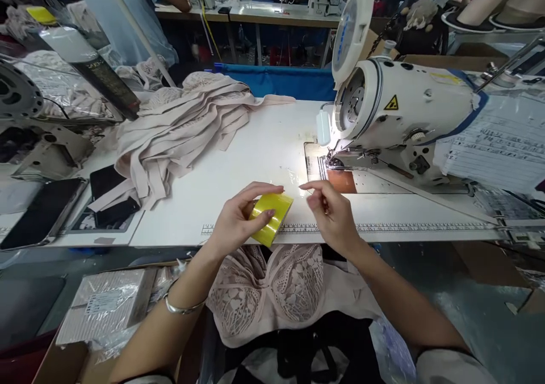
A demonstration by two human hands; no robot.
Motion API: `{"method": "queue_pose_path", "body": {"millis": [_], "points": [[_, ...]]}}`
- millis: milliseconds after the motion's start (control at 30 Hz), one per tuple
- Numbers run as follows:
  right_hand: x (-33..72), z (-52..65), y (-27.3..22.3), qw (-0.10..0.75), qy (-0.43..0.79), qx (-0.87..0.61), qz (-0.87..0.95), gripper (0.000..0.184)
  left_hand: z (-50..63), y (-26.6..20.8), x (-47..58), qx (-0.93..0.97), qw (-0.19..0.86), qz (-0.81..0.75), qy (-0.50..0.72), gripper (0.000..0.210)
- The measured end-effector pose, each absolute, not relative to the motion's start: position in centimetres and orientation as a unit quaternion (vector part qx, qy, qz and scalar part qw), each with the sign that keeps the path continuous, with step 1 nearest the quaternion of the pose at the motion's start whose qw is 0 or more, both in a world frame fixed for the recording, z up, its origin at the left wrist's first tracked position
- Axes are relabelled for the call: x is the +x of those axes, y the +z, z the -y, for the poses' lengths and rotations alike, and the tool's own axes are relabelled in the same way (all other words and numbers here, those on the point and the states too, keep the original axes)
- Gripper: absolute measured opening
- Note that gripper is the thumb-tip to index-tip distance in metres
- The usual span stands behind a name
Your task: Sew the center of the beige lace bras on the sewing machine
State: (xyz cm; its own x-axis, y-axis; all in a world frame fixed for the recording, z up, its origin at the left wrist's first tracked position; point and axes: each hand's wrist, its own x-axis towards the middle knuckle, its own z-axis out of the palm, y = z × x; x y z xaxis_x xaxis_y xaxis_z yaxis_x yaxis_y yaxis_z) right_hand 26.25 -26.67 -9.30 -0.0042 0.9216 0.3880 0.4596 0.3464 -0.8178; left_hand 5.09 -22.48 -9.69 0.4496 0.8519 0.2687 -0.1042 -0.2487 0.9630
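My left hand [241, 216] is closed round a small glossy yellow packet [273, 218], thumb across its front, above the table's front edge. To the right of it my right hand [332, 212] is closed, its fingertips bunched and the index finger pointing towards the packet. Whatever those fingers may hold is too small to make out. On my lap lies a beige lace bra [293, 293], its cups facing up. The sewing machine [395, 103] stands just beyond my right hand, its lamp lit over the needle area.
A heap of beige bras and straps [183, 126] covers the table's left side. Near it are a spray can [91, 60] and a dark phone [110, 182]. A ruler strip [404, 226] runs along the front edge. Written sheets [496, 140] hang right. A box of packed goods [110, 299] sits lower left.
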Motion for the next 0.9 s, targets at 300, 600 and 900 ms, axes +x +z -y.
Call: {"method": "queue_pose_path", "body": {"millis": [300,600,900], "points": [[24.4,24.8,-9.3,0.497,0.153,-0.462,0.719,0.017,23.1,-9.2,5.3,0.668,0.536,-0.290,0.427,0.034],[24.7,25.2,-8.5,0.462,0.129,-0.438,0.760,0.024,23.5,-9.2,5.1,0.656,0.542,-0.319,0.418,0.041],[24.3,26.1,-8.0,0.457,0.129,-0.496,0.727,0.021,24.9,-9.6,5.6,0.694,0.500,-0.291,0.428,0.055]]}}
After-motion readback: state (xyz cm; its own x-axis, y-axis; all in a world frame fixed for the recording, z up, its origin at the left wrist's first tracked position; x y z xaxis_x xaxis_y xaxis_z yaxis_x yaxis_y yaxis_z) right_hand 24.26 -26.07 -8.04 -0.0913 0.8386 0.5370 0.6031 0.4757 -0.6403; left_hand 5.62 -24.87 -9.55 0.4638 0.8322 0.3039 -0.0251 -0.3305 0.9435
